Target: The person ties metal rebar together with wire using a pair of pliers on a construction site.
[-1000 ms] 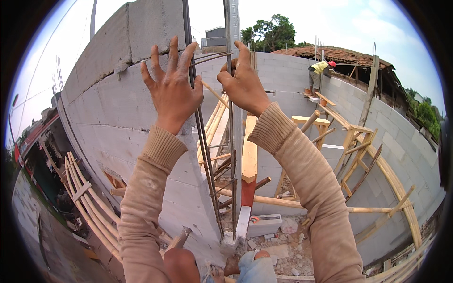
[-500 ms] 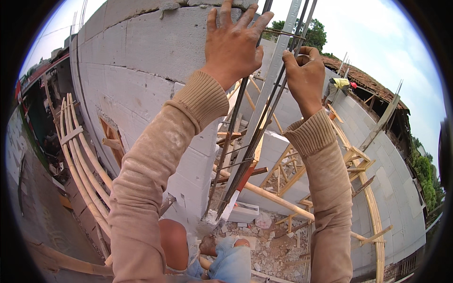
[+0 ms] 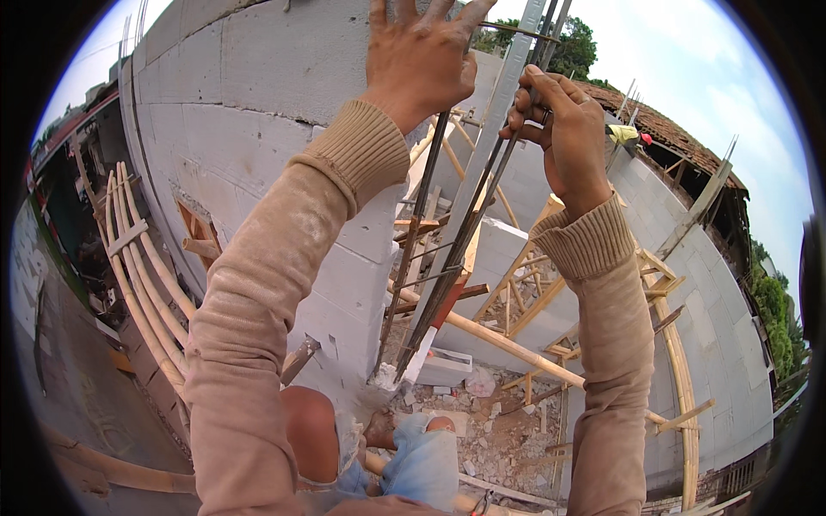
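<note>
- My left hand (image 3: 422, 64): up high, back of it facing me, fingers spread open over the upper edge of the grey block wall (image 3: 284, 64); fingertips cut off by the frame top, so can't tell how firmly they press.
- My right hand (image 3: 572, 129): fingers curled in at the dark steel bars (image 3: 430, 310), near their upper end; can't tell if they actually grip.
- Steel bars: run slanted from the frame top down to the wall foot, between my forearms; a thin cross tie (image 3: 516, 31) sits just above my right fingers.
- Pale metal strip (image 3: 502, 99): long, slanted, beside the bars, between my two hands.
- My sleeves: tan, ribbed cuffs, pale dusty smears on the left one.
- Below me: my bare knee (image 3: 310, 430), faded torn jeans (image 3: 426, 460), rubble (image 3: 490, 434) on the ground.
- White trough (image 3: 446, 368): on the rubble, near the foot of the bars.
- Bamboo pole (image 3: 508, 348): crosses behind the bars toward my right forearm.
- Left side: bamboo poles (image 3: 148, 284) with a short crosspiece, outside the wall.
- Far right: another block wall (image 3: 718, 344); co-worker in yellow top (image 3: 621, 134) and red headgear, partly hidden, near a tiled roof (image 3: 688, 142).
</note>
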Available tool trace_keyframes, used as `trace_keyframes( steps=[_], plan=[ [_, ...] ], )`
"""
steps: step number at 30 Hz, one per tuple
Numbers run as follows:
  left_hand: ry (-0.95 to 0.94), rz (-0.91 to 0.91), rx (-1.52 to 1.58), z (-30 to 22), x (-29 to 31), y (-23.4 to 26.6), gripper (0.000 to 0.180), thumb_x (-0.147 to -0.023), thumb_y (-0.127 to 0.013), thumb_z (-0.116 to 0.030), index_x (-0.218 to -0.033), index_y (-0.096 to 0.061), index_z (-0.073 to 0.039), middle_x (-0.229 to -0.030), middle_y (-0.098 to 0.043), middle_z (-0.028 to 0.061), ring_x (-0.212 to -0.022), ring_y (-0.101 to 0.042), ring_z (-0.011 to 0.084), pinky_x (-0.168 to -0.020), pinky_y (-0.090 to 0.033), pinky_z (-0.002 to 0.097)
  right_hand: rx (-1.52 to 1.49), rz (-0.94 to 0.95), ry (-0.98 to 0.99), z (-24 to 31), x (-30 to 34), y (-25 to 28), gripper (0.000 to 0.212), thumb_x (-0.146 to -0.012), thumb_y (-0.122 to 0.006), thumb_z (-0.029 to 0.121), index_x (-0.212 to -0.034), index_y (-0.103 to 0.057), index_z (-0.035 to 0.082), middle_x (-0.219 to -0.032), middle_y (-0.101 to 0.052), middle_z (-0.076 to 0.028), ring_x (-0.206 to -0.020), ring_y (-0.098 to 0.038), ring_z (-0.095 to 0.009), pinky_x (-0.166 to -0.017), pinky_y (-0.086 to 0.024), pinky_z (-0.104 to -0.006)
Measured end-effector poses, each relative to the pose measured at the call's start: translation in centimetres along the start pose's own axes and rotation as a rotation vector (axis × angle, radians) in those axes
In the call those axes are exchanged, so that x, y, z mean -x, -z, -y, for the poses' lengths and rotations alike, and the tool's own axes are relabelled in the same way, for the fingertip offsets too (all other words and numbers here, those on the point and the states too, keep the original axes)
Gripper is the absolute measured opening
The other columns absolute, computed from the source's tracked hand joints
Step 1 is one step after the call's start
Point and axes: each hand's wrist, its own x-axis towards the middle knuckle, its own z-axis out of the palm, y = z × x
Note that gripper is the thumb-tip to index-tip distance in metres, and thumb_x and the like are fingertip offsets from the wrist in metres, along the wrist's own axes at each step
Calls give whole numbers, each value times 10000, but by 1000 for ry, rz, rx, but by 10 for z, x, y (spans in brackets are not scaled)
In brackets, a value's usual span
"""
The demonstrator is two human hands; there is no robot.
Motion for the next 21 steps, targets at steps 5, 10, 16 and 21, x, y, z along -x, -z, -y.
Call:
trace_keyframes(
  steps=[5,10,16,21],
  plan=[
    [26,14,-17,-11,-1,1,721,-729,-748,-221,-1418,-539,-171,-1617,-278,156,-1464,-214,438,-1182,-199,579,75,-62,-32,1,18,1,383,-946,-669,205,-1168,-568,-90,-824,-648,-88,-739,-684,-172,-676,-578,-298],
    [2,-59,79,-8,22,1,805,-828,-783,-360,-1509,-412,-145,-1555,-404,155,-1491,-192,356,-1182,-180,493,297,-270,212,-12,92,16,524,-941,-652,172,-1351,-425,-63,-1164,-586,-167,-1044,-610,-202,-865,-523,-330],
    [281,339,615,-43,79,122,785,-760,-706,-137,-1461,-396,32,-1486,-421,250,-1461,-277,360,-1189,-237,497,579,-554,-6,-101,277,101,493,-931,-622,84,-1368,-426,-30,-1243,-532,-153,-1036,-571,-205,-876,-507,-342],
    [590,570,1150,-97,74,188,831,-727,-683,-131,-1467,-355,58,-1459,-410,283,-1470,-278,373,-1205,-225,497,1084,-803,-951,-187,521,199,582,-928,-643,139,-1404,-361,-41,-1371,-417,-245,-1188,-528,-377,-985,-442,-474]
  ],
)
